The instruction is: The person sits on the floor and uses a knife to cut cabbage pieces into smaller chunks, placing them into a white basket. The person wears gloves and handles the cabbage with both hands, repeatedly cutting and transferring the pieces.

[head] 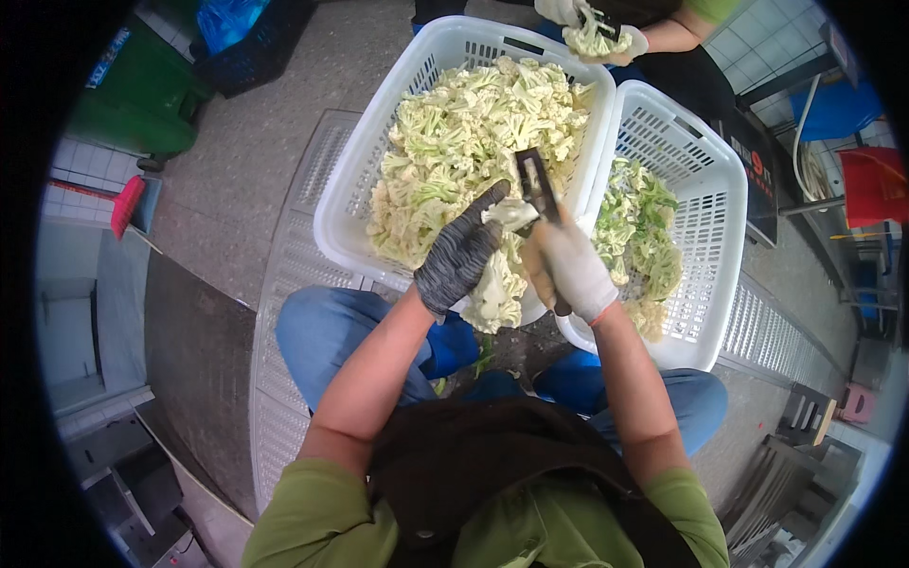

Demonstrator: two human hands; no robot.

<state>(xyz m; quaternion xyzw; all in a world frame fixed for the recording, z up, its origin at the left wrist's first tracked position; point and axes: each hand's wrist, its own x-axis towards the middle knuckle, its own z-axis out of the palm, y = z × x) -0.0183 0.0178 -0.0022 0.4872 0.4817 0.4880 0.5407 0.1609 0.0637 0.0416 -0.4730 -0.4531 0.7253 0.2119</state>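
Observation:
My left hand (461, 259), in a dark grey knit glove, grips a piece of cauliflower (496, 295) with a thick pale stem. In a white and tan glove, my right hand (568, 263) is closed around a dark-handled tool (537, 186), a peeler or knife; blur hides its exact kind. The tool lies close beside the stem. Beneath and beyond both hands is a large white plastic basket (341, 184) heaped with cauliflower florets (469, 142). A second white basket (717, 234), to the right, holds florets and green leafy pieces (635, 227).
Opposite me, another person's gloved hands (628, 44) hold cauliflower over the baskets' far side. Metal drain grating (284, 248) runs under the baskets. A green bin (142, 92) and dark crate (245, 64) stand far left; a red dustpan or brush (128, 206) is below them.

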